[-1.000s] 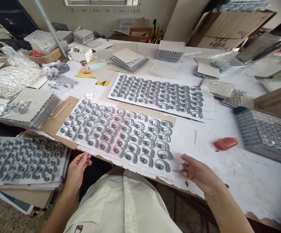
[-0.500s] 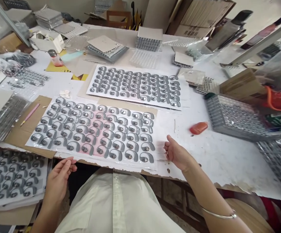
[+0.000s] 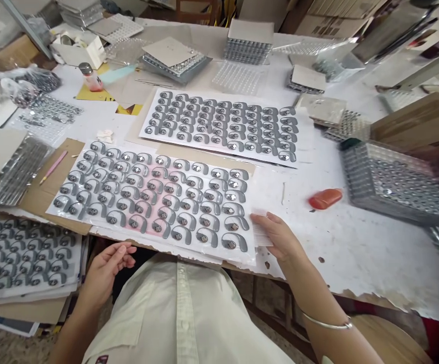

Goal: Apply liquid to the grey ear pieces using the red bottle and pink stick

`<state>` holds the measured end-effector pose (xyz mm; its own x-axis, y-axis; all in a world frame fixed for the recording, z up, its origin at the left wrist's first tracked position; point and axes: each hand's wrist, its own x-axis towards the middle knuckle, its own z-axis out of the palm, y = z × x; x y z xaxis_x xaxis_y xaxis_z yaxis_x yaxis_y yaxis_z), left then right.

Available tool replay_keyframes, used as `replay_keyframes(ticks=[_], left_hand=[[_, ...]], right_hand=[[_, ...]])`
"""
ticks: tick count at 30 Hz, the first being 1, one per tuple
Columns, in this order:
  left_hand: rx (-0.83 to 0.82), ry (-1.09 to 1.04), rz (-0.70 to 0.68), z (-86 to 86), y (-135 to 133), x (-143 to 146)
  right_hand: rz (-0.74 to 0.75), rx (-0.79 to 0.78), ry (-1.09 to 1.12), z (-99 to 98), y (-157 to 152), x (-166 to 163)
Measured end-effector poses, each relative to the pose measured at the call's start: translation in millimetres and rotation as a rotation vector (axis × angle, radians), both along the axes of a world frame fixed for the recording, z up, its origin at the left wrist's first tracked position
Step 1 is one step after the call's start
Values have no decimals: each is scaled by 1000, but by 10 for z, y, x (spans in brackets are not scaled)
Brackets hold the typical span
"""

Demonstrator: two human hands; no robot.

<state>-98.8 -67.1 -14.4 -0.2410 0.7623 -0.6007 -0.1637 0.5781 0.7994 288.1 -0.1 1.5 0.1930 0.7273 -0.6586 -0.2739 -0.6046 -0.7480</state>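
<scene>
In front of me lies a white sheet (image 3: 213,253) with rows of grey hook-shaped pieces, each with a small shiny metal part; a band in its middle is tinted pink. My right hand (image 3: 278,235) is open at the sheet's right edge, fingers stretched out and touching thin, clear, layered edges there. Near the table's front edge, left of my body, my left hand (image 3: 111,265) is closed, thumb against the curled fingers, with nothing showing between them. It is just below the sheet's lower left side, apart from it.
A second sheet of grey pieces (image 3: 219,124) lies behind. More sheets (image 3: 22,258) are stacked at lower left, below the tabletop. A pink pen (image 3: 53,167) rests on cardboard. At right are a red-orange object (image 3: 325,198) and a grey crate of small parts (image 3: 404,177).
My right hand has moved to the sheet's right edge and its fingers have stretched out against it. My left hand stays closed and is slightly nearer my body's middle. The view has shifted a little.
</scene>
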Motion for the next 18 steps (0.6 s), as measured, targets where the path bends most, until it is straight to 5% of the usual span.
replay_keyframes(ticks=[7, 18], left_hand=[[-94, -135, -137, 12, -59, 192], [-104, -405, -90, -153, -67, 250]], right_hand=[[37, -35, -27, -34, -5, -39], [39, -38, 8, -117, -277, 66]])
